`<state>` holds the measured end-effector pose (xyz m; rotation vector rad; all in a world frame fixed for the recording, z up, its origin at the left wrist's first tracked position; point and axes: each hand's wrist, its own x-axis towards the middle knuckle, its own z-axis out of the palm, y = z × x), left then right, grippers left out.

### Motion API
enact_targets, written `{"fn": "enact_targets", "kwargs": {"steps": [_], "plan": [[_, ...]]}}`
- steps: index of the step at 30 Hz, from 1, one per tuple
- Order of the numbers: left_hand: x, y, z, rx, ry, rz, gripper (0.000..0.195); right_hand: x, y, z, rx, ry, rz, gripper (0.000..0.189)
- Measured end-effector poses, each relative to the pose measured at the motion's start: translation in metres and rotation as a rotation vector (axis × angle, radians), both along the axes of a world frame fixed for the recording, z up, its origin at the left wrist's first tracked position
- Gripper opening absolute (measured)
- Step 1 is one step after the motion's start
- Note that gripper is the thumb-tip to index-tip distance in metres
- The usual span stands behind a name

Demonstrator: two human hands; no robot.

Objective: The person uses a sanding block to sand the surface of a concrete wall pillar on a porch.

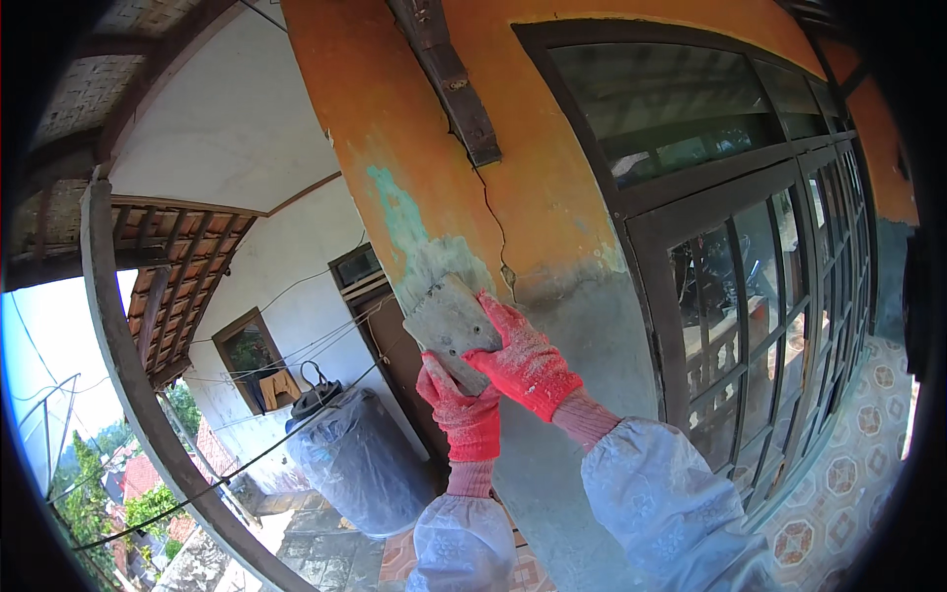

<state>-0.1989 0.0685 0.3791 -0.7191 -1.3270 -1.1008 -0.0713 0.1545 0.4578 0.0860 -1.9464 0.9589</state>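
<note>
Both hands wear dusty red knit gloves and hold a flat, worn grey board (451,318) against the wall. My left hand (462,414) grips its lower edge. My right hand (525,359) holds its right side, with the thumb lying across its face near small holes. The orange painted wall (473,200) shows a pale scraped patch (444,259) just above the board and a turquoise patch further up. Right of the board, a crack runs down from a dark wooden beam (473,118). Below, the wall surface is grey. What touches the wall behind the board is hidden.
To the right stands a dark-framed glass door (725,311) with window panes. A large plastic-wrapped drum (362,459) stands at the lower left. Thin lines or cables (259,462) cross the left side near a curved-looking post (140,385). Patterned tiles (840,473) cover the floor at right.
</note>
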Motion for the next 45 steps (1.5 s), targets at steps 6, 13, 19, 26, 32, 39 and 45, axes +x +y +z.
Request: {"fn": "enact_targets", "kwargs": {"steps": [6,13,19,26,32,39,45], "plan": [[0.025,0.002,0.001,0.043,-0.065,-0.131,0.118,0.004,-0.003,-0.015,-0.055,0.076,-0.07,0.078],[0.04,0.012,0.002,-0.147,0.29,-0.005,0.11,0.029,0.012,-0.05,-0.251,0.158,-0.107,0.061],[0.041,0.028,0.005,-0.139,0.215,-0.205,0.085,0.024,0.027,-0.047,-0.237,0.302,0.011,0.051],[0.037,0.025,0.04,-0.202,0.233,-0.286,0.072,-0.001,0.038,-0.031,0.048,0.406,-0.132,0.046],[0.04,0.017,0.039,-0.283,0.332,-0.246,0.067,0.006,0.022,-0.041,-0.337,0.436,0.017,0.033],[0.042,0.032,0.035,-0.278,0.298,-0.268,0.068,0.006,0.039,-0.045,-0.266,0.409,-0.062,0.038],[0.055,0.027,0.057,-0.319,0.19,-0.323,0.06,0.003,0.049,-0.032,-0.147,0.421,-0.145,0.036]]}}
